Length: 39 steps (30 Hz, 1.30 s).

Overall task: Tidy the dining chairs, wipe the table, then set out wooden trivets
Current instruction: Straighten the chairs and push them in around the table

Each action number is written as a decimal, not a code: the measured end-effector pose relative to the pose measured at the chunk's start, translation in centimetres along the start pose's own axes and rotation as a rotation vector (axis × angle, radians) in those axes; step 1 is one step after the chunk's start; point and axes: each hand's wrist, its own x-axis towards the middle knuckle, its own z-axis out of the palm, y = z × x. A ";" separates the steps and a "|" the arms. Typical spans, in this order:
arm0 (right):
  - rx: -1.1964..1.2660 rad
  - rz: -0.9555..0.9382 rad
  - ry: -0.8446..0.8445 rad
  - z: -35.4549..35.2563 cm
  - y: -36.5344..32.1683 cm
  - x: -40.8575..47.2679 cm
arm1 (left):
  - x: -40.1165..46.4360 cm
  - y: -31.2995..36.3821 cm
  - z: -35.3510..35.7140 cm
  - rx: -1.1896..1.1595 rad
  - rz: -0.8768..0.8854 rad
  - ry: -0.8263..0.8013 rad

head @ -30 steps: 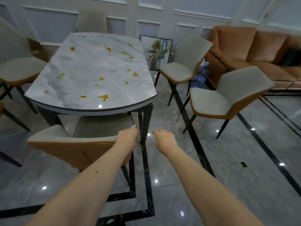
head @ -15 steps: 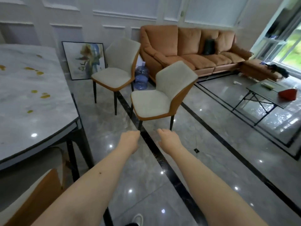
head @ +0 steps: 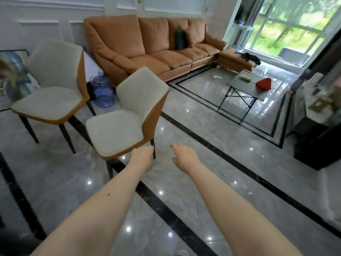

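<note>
Both forearms are bare, with no sleeves reaching into the lower part of the frame. The left hand (head: 143, 157) and right hand (head: 185, 156) wear nothing. A small dark mark sits on the left forearm (head: 108, 194).

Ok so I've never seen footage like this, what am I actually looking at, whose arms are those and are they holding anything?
There is no machine here. A person wears a wide-angle camera on the head, looking forward and down, so the two bare arms are their own. The left hand and the right hand reach forward and hold nothing. Just ahead stands the nearest dining chair, white with an orange shell, which neither hand grips yet. A second chair stands to its left. Behind them are a blue water jug and an orange sofa. On the low folding table lies a red object.
</note>
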 end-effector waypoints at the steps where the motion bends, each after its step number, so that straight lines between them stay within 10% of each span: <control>1: 0.000 0.005 0.000 -0.2 1.4 1.2 | 1.8 0.7 0.1 -0.007 0.010 -0.006; 17: 0.024 -0.146 0.009 -4.5 19.4 27.2 | 29.7 6.5 -4.7 -0.191 -0.215 0.071; 39: -0.158 -0.732 0.033 -7.8 19.0 66.8 | 58.8 -3.4 -8.3 -0.429 -0.483 -0.044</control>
